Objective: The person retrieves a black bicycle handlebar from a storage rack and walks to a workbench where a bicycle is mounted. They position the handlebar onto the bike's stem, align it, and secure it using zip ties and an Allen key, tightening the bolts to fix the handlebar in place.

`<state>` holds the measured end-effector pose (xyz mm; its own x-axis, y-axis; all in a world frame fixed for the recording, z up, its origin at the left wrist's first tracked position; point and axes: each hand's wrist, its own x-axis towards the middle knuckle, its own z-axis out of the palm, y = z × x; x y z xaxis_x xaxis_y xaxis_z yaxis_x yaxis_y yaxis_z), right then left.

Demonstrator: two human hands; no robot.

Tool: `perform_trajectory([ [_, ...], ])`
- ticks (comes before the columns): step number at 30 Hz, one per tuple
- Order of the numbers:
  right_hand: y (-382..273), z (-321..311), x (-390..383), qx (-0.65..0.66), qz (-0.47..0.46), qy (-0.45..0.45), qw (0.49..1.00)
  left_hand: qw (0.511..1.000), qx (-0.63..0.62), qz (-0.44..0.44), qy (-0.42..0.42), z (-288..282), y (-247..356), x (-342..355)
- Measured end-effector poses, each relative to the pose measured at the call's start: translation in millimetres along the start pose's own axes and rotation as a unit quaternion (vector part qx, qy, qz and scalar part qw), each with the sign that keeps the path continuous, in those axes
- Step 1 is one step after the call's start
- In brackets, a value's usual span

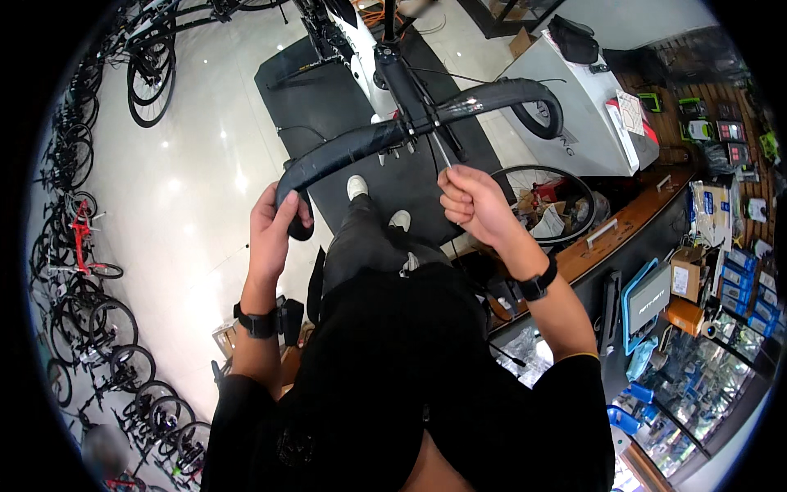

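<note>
A road bike's black drop handlebar [348,148] spans the space ahead of me, fixed to a black stem [403,88] above a white and black frame [362,61]. Around the lower curve of the bar's left drop, my left hand [270,221] is closed, thumb on top. My right hand [477,203] pinches a thin silver rod, apparently a hex key [443,152], just right of the stem. Its far end reaches up to the stem's bar clamp [422,123]; whether it sits in a bolt is too small to tell.
Beneath the bike lies a dark mat [283,102] on the pale floor. At right stand a grey-white cabinet [566,115] and a wooden counter [631,209], with a loose wheel [586,201] beside it. Rows of parked bikes [111,320] line the left side.
</note>
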<state>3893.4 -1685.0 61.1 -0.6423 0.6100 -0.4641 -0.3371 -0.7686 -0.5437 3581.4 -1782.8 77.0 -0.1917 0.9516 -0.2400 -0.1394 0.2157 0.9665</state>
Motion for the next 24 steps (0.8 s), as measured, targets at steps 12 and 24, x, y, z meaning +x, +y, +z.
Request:
perform_trajectory([
  [12, 18, 1, -2, -0.051, -0.023, 0.055, 0.997, 0.982, 0.014, -0.133, -0.133, -22, 18, 15],
  [24, 22, 8, -1, 0.005, -0.032, 0.067, 0.997, 0.970, -0.037, -0.160, -0.180, -27, 15, 25],
])
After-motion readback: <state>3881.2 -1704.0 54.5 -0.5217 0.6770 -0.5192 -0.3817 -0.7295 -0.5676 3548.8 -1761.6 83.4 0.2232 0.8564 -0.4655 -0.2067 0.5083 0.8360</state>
